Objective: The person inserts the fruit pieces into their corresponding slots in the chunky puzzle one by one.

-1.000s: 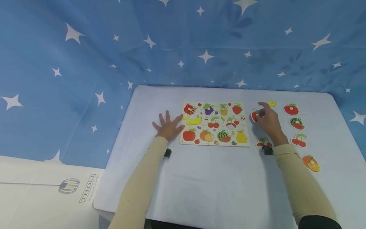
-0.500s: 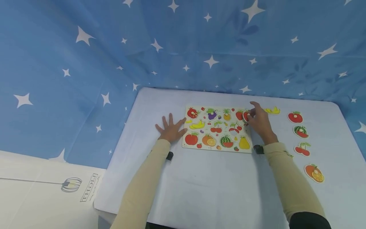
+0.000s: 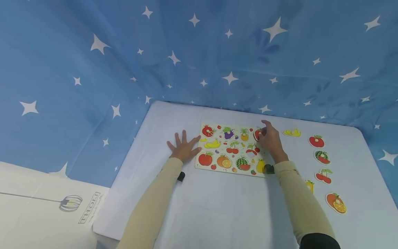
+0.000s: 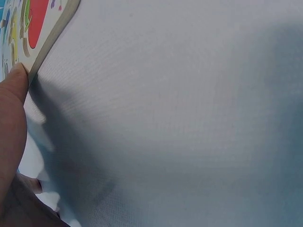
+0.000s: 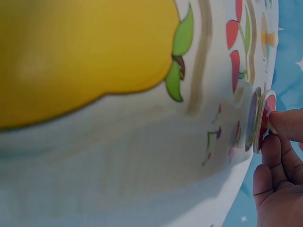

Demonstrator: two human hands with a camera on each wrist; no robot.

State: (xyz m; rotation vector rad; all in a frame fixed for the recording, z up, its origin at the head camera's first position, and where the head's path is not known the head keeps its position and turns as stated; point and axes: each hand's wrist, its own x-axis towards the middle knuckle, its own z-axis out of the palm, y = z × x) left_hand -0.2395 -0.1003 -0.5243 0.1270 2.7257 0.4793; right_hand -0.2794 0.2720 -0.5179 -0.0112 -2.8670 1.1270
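Note:
My right hand (image 3: 272,141) pinches a red strawberry puzzle piece (image 3: 256,135) between thumb and fingers, at the top right corner of the fruit puzzle board (image 3: 215,159). In the right wrist view the piece (image 5: 265,116) stands tilted on its edge, close over the board, face toward the thumb. A large yellow pear picture (image 5: 118,52) fills the near part of that view. My left hand (image 3: 183,148) lies with fingers spread at the board's left side, fingertips right at its edge. The left wrist view shows the thumb (image 4: 16,82) on the board's corner.
Right of the board lie a banana piece (image 3: 292,132), an apple piece (image 3: 316,141), a watermelon piece (image 3: 322,157), a cherry piece (image 3: 323,176) and an orange piece (image 3: 336,203). My right sleeve partly covers a pear piece (image 3: 309,185). A blue star-patterned curtain (image 3: 205,55) hangs behind the table.
My right hand has carried the strawberry piece leftward from the loose pieces to the board's top right corner. The left hand stays at the board's edge. The head view has shifted slightly.

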